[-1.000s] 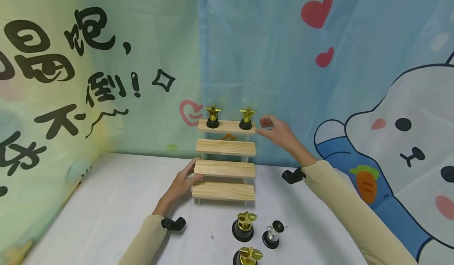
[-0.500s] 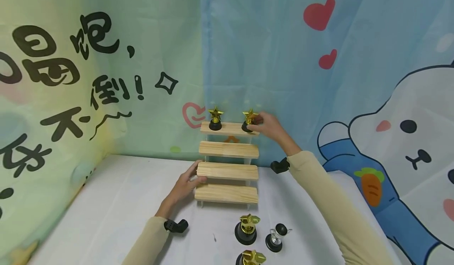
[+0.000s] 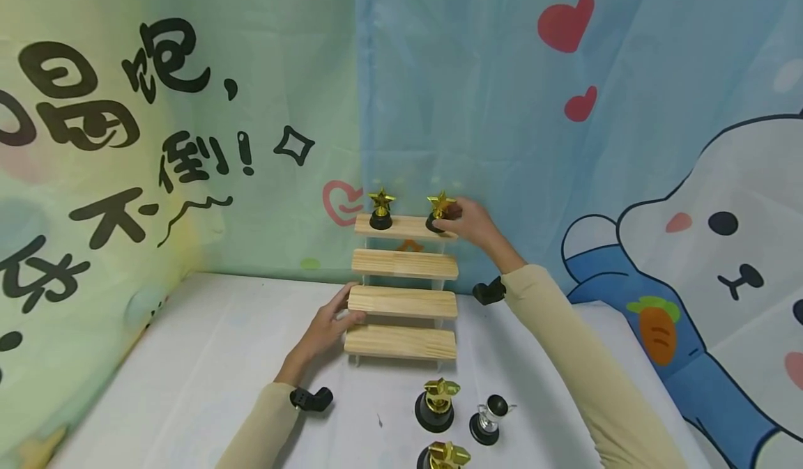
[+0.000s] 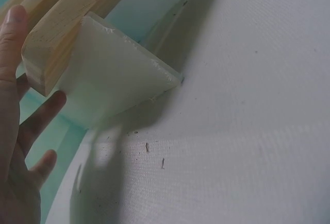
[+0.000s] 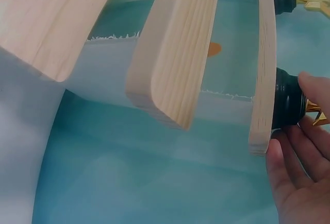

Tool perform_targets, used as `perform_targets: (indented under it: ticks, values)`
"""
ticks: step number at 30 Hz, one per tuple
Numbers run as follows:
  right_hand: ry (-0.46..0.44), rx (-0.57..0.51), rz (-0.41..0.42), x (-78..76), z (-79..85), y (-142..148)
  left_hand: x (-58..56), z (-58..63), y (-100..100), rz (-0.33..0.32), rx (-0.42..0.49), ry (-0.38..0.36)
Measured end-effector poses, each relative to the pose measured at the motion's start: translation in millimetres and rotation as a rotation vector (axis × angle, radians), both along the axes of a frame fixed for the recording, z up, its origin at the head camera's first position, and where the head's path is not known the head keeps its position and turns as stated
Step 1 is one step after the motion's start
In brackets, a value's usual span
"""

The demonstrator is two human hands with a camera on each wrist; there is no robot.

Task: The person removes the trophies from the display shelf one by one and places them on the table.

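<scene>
A four-tier wooden display rack (image 3: 404,265) stands on the table. At its top right, my right hand (image 3: 469,219) pinches a gold star trophy (image 3: 439,208) by its black base (image 5: 290,98), with the thumb on the near side and fingers behind, in the right wrist view. The base sits against the top board (image 5: 265,64). A matching star trophy (image 3: 380,208) stands at the top left. My left hand (image 3: 326,326) grips the left end of a lower board (image 4: 49,54), its thumb over the front and other fingers behind, by a frosted side panel (image 4: 116,69).
In front of the rack stand a gold trophy (image 3: 436,405) on a black base, a small silver cup trophy (image 3: 488,419) and another gold trophy (image 3: 444,456) cut off by the frame edge. A printed cloth backdrop (image 3: 477,106) hangs close behind the rack.
My right hand has come left from beside the top board and taken hold of the right star trophy, which has since shifted slightly left. The left hand has stayed on the rack.
</scene>
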State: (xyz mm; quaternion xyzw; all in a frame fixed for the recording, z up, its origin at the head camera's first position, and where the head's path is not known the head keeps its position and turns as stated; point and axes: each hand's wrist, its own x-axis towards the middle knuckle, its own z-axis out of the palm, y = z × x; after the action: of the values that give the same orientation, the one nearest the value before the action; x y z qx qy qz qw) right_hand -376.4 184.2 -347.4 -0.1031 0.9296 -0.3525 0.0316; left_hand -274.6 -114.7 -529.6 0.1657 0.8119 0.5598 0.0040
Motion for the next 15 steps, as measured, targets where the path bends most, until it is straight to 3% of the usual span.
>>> perform_targets:
  ticks: [5,15]
  values:
    - [0.010,0.014,-0.007,-0.6,-3.4,-1.9,11.7,18.1,0.3,-0.025,0.006,0.004]
    - [0.058,0.028,-0.002,11.7,-2.8,3.7,13.9,21.9,1.2,-0.014,0.005,-0.007]
